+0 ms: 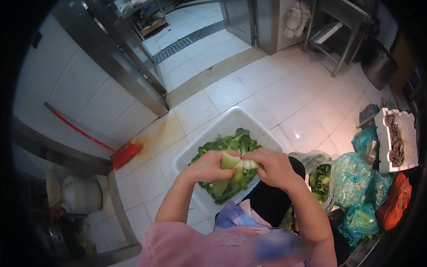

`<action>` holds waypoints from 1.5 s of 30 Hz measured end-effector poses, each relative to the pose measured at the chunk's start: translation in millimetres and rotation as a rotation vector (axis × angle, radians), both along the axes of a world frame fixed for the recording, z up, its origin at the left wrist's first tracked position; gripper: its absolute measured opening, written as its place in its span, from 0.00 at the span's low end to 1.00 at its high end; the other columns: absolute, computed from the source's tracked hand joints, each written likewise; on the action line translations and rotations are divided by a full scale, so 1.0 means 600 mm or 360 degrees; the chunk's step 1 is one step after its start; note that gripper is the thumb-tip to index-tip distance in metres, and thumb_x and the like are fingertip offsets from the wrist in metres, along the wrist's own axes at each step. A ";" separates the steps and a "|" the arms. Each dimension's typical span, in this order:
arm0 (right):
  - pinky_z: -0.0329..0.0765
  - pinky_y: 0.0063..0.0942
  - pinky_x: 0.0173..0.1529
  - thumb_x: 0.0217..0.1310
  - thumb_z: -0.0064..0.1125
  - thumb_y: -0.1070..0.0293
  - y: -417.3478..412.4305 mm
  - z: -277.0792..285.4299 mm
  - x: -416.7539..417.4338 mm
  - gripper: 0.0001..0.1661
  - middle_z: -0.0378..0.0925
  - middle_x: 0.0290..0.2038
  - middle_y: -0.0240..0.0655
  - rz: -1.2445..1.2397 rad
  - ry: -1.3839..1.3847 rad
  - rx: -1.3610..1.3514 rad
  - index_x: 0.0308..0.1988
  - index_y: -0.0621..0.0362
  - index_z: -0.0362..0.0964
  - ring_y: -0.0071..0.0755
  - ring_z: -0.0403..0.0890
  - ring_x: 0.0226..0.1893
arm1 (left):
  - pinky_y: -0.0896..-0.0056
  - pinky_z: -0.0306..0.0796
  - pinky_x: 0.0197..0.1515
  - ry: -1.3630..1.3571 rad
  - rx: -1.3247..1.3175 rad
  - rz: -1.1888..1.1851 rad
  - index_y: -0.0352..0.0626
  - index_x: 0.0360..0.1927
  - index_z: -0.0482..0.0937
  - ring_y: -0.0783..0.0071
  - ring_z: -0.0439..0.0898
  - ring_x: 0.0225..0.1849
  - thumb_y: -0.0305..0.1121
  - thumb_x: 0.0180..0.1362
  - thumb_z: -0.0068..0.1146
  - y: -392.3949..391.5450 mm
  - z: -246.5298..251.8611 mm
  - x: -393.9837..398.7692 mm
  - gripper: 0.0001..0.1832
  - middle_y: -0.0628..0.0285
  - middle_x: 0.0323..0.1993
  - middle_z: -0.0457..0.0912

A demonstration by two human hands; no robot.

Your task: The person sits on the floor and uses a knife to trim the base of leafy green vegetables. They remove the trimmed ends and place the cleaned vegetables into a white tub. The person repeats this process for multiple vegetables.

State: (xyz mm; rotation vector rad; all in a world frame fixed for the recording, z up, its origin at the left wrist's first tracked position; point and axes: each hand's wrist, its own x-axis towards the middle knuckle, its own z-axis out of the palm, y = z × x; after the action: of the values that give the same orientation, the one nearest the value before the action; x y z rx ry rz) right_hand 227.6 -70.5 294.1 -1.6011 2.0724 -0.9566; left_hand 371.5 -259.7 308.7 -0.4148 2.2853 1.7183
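Observation:
Both hands meet over a white plastic basket (267,128) that stands on the tiled floor. My left hand (208,165) grips a pale green leafy-vegetable stalk (230,161), thumb below and fingers above. My right hand (272,167) pinches the whitish base (250,164) of the vegetable, close against the left fingertips. Whether stalk and base are still joined cannot be told. Beneath the hands, loose green leafy vegetables (242,138), possibly bok choy, lie heaped in the basket; the hands hide part of them.
On the right sit a clear bag of greens (320,180), teal plastic bags (352,178), a red bag (395,202) and a white foam box (385,143) of brown items. A red broom (128,155) leans at the left wall. Behind are a doorway step (213,75) and a metal stand (337,60).

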 end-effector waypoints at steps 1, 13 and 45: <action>0.76 0.39 0.44 0.47 0.52 0.75 -0.006 -0.006 -0.006 0.26 0.77 0.37 0.36 0.0113 0.0079 0.0013 0.50 0.43 0.72 0.46 0.78 0.40 | 0.76 0.69 0.49 -0.0044 -0.0008 -0.0108 0.39 0.54 0.74 0.78 0.76 0.44 0.30 0.47 0.58 -0.008 0.008 0.004 0.26 0.63 0.43 0.81; 0.62 0.36 0.64 0.51 0.64 0.64 -0.046 -0.045 0.062 0.45 0.58 0.59 0.53 -0.0130 -0.0820 -0.0128 0.66 0.57 0.53 0.52 0.63 0.61 | 0.72 0.71 0.46 0.0210 -0.0210 0.0627 0.38 0.55 0.71 0.73 0.79 0.43 0.29 0.51 0.54 0.033 -0.067 0.012 0.24 0.57 0.40 0.81; 0.74 0.45 0.47 0.50 0.56 0.72 0.431 -0.392 0.150 0.15 0.74 0.40 0.51 -0.1972 -0.0295 0.0712 0.42 0.61 0.71 0.60 0.75 0.43 | 0.80 0.70 0.46 0.0156 0.0559 -0.0013 0.38 0.54 0.68 0.81 0.77 0.42 0.24 0.59 0.58 0.275 -0.087 -0.118 0.19 0.64 0.44 0.79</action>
State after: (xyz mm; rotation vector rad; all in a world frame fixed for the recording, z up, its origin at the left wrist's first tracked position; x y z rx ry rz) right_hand 317.6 188.2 58.8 0.1203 2.7854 -0.7680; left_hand 300.5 -94.5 256.7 -0.2523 1.9817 2.1235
